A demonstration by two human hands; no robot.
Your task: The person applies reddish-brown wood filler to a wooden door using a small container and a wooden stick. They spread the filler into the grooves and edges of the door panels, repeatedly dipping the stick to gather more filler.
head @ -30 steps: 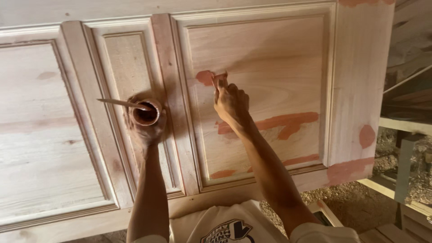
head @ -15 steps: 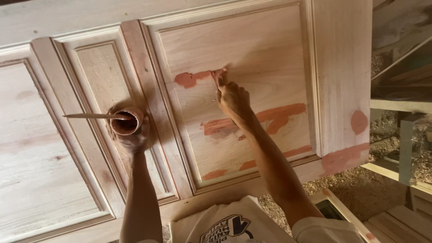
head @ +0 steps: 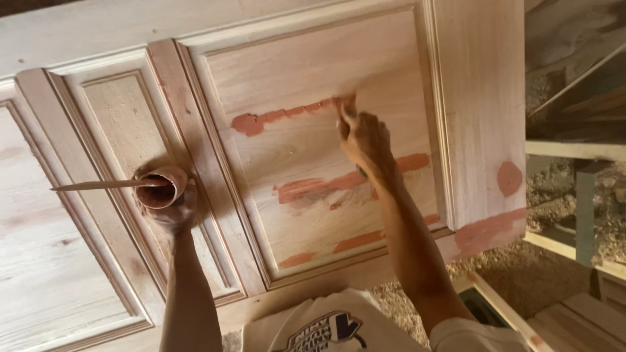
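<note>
An unfinished panelled wooden door (head: 287, 72) lies flat below me. My right hand (head: 365, 140) presses a small spreading tool (head: 343, 107) against the right raised panel, at the end of a reddish-brown filler streak (head: 280, 117). More filler streaks (head: 319, 186) cross the same panel lower down. My left hand (head: 173, 212) holds a small cup of reddish filler (head: 160, 186) over the narrow middle panel. A thin wooden stick (head: 98, 186) juts out of the cup to the left.
Filler patches (head: 508, 177) mark the door's right stile and bottom rail (head: 486, 231). Sawdust (head: 521, 261) covers the floor to the right, beside wooden planks (head: 574, 150) and a frame. My white printed shirt (head: 326, 322) shows at the bottom edge.
My right hand has dragged the tool rightwards across the panel, stretching the small filler blob into a long streak. The view has shifted, and the cup sits lower in it.
</note>
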